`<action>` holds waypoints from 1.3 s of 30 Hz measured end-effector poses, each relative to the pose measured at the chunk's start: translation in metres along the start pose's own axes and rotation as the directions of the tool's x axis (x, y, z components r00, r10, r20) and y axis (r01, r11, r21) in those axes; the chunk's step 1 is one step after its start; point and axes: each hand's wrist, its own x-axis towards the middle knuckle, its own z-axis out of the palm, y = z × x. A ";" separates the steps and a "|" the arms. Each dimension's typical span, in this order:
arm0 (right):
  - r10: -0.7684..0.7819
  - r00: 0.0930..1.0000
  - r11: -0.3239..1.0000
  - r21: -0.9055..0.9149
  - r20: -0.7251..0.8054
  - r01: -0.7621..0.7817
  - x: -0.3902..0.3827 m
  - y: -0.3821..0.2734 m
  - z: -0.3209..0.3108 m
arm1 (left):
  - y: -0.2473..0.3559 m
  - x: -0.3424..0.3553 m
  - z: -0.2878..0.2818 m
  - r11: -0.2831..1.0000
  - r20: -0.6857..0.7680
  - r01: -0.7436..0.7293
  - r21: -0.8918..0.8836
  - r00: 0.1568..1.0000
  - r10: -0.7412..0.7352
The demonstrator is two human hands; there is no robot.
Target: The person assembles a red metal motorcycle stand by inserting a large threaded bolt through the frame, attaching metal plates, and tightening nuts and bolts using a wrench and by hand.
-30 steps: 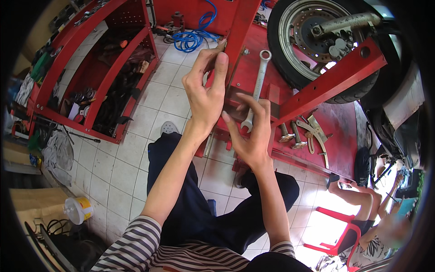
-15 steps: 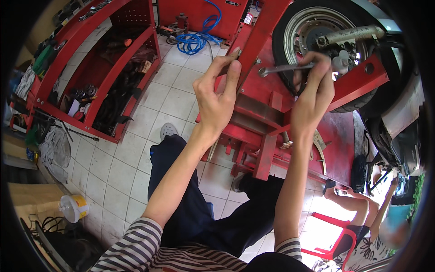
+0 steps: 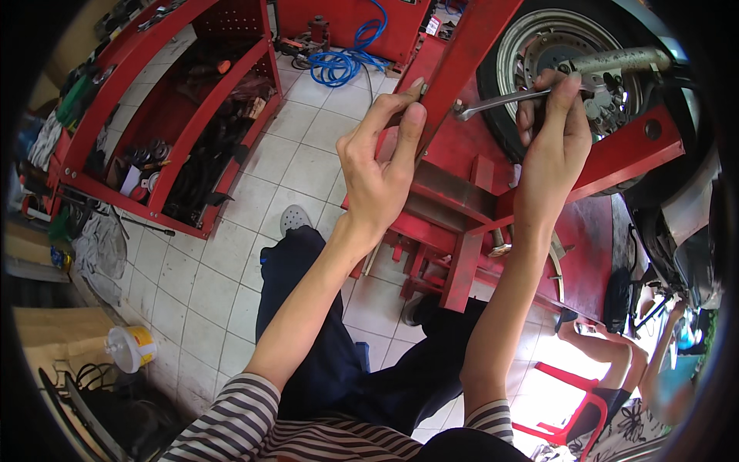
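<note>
My right hand (image 3: 556, 146) is closed round a combination wrench (image 3: 504, 100). The wrench's left end meets a bolt (image 3: 458, 105) sticking out of the right side of a slanted red steel post (image 3: 454, 61). On the post's other side, my left hand (image 3: 377, 162) pinches a small metal piece between thumb and fingertips. It looks like the other end of the bolt, mostly hidden by the fingers. Behind my right hand stands a motorcycle wheel (image 3: 500, 58) with a black tyre.
A red tool cart (image 3: 173, 181) with tools in its trays stands at left. A blue hose (image 3: 335, 69) lies coiled on the tiled floor. Red frame beams (image 3: 608, 162) cross under my right hand. At lower right a person sits on a red chair (image 3: 566, 369). A white bucket (image 3: 131, 349) stands at lower left.
The wrench has come up against the bolt on the post; before, its end was a little apart from it. My left hand stays at the post. The whole view has shifted slightly.
</note>
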 end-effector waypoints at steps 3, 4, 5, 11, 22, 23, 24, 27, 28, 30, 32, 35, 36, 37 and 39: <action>-0.011 0.999 0.998 -0.063 0.047 0.014 0.006 -0.006 0.001 | 0.001 0.001 0.000 1.000 0.029 0.031 0.004 0.999 -0.031; 0.004 0.998 0.996 -0.091 0.068 0.002 0.010 -0.009 0.001 | -0.001 0.002 0.000 1.000 0.015 -0.013 0.013 1.000 0.013; 0.020 0.996 0.993 -0.118 0.089 -0.010 0.013 -0.012 0.002 | -0.003 0.002 0.001 0.998 0.002 -0.057 0.025 0.998 0.057; -0.191 0.975 0.968 -0.141 0.110 0.206 0.008 -0.011 0.004 | -0.006 0.004 0.000 0.994 0.023 -0.110 0.005 0.994 0.110; -0.658 0.588 0.499 -0.312 0.470 0.808 -0.068 0.048 -0.002 | -0.007 0.003 0.000 0.990 -0.005 -0.133 0.042 0.991 0.133; -0.631 0.622 0.522 -0.339 0.464 0.783 -0.074 0.054 -0.003 | -0.005 0.003 0.000 0.993 -0.009 -0.116 0.026 0.993 0.116; -0.602 0.655 0.543 -0.366 0.457 0.755 -0.078 0.058 -0.004 | -0.004 0.002 0.001 0.995 -0.013 -0.098 0.010 0.995 0.098; -0.514 0.694 0.574 -0.399 0.504 0.715 -0.083 0.058 -0.008 | -0.004 0.001 -0.001 0.996 -0.009 -0.084 0.042 0.996 0.084; -0.473 0.717 0.587 -0.423 0.512 0.690 -0.084 0.059 -0.009 | -0.004 0.000 -0.001 0.996 -0.005 -0.079 0.050 0.997 0.079; -0.387 0.759 0.609 -0.472 0.524 0.637 -0.084 0.061 -0.011 | -0.004 0.000 0.000 0.997 -0.010 -0.061 0.041 0.998 0.061; -0.344 0.761 0.617 -0.479 0.550 0.625 -0.082 0.063 -0.012 | -0.006 -0.001 0.001 0.997 -0.019 -0.065 0.031 0.998 0.066; -0.367 0.717 0.592 -0.445 0.593 0.671 -0.074 0.061 -0.017 | -0.006 -0.001 0.002 0.999 -0.022 -0.051 0.014 0.998 0.052; -0.366 0.704 0.587 -0.436 0.608 0.682 -0.072 0.057 -0.018 | -0.007 -0.001 0.002 0.998 -0.023 -0.053 0.017 0.998 0.053; -0.365 0.691 0.581 -0.427 0.624 0.693 -0.070 0.056 -0.019 | -0.006 -0.002 0.002 0.999 -0.025 -0.047 0.022 0.999 0.048; -0.342 0.714 0.623 -0.422 0.610 0.659 -0.071 0.057 -0.018 | -0.005 -0.002 0.001 0.999 -0.030 -0.037 0.032 0.999 0.038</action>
